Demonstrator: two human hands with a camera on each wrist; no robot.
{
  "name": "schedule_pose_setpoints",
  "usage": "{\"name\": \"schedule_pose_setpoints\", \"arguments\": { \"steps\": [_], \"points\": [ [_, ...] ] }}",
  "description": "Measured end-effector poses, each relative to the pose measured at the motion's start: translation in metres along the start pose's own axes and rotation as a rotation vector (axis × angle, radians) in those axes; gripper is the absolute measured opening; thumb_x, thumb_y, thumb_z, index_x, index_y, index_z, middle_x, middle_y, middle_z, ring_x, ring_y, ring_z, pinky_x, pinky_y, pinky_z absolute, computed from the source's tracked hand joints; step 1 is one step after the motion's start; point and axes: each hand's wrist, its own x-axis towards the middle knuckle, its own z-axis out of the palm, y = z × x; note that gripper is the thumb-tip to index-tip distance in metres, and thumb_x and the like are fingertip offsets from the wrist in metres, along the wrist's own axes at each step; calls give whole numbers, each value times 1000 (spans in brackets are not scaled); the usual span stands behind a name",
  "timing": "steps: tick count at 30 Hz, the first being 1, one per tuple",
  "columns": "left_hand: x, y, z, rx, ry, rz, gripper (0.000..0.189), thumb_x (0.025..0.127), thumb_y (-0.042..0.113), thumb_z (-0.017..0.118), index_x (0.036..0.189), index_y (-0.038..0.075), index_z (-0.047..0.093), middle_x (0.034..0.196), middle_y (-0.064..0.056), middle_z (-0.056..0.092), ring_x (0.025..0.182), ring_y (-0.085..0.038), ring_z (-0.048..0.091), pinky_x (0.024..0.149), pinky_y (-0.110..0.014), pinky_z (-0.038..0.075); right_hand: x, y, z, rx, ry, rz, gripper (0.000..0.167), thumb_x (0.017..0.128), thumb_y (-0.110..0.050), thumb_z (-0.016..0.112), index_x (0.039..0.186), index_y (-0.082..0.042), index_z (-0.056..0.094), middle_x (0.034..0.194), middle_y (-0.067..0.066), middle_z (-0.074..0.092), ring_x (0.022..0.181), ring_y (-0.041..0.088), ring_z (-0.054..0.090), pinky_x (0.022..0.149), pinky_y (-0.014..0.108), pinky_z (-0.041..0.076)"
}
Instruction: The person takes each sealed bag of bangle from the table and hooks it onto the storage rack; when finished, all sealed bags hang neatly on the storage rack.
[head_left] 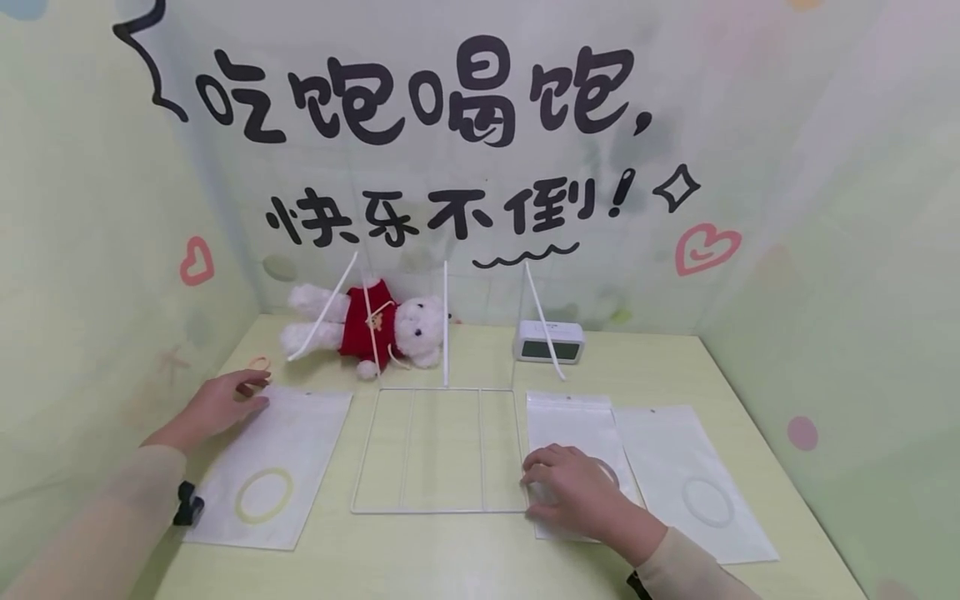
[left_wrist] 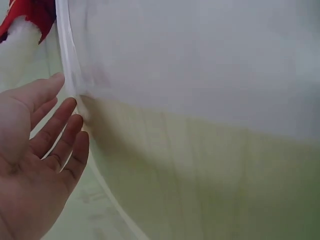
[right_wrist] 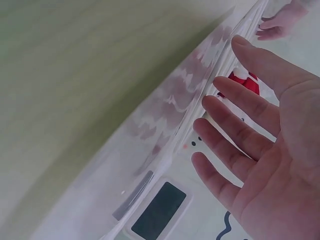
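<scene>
My left hand is at the upper left corner of a flat white bag with a yellow ring on it. In the left wrist view its fingers are loosely bent and hold nothing, close to the bag's edge. Over the left part of a second flat bag is my right hand, which hides much of that bag and its ring. The right wrist view shows the right fingers spread and relaxed, with nothing gripped. Between the hands stands a white wire rack.
A third flat bag with a pale ring lies at the right. Behind the rack are a white plush toy in a red top and a white digital clock. Printed walls enclose the table at the back and both sides.
</scene>
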Motion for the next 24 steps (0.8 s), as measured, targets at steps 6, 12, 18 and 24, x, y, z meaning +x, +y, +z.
{"name": "schedule_pose_setpoints", "arguments": {
  "steps": [6,12,18,24],
  "points": [
    [8,-5,-1,-10,-21,-26,44,95,23,75,131,0,66,117,-18,72,97,-27,63,77,-28,52,-3,-1,1,-2,12,7,31,75,-34,89,100,-19,79,115,-5,71,108,16,65,94,39,57],
    [14,-8,-2,-32,-36,-16,42,94,22,76,130,1,67,110,-14,72,94,-23,62,75,-24,52,-3,0,1,1,21,7,30,75,-33,88,99,-19,78,113,-5,71,107,16,65,94,39,56],
    [16,-11,-3,-38,-40,-26,40,93,25,78,124,1,71,100,-7,72,88,-16,60,70,-19,50,-1,2,2,-5,26,-7,29,75,-33,88,98,-19,78,113,-5,71,107,16,65,94,39,56],
    [9,-13,-3,-64,-28,-50,34,94,31,77,115,4,73,98,-6,72,87,-15,61,69,-19,51,0,4,3,-7,24,-13,30,76,-35,88,99,-20,78,114,-5,71,107,16,66,94,38,57]
  ]
}}
